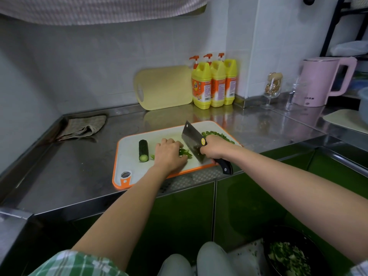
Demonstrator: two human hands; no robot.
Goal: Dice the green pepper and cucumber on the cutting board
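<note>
Green pepper strips (185,152) at the centre of the cutting board (129,156) are held by our curled left grip (169,154); our right grip (214,148) clasps the cleaver (193,139); the cucumber (143,150) lies on the board's left part.

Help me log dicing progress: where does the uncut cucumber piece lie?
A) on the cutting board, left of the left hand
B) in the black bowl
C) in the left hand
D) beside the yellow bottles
A: the cucumber piece lies on the cutting board, apart from the left hand, which holds pepper strips; the right hand grips the cleaver.
</note>
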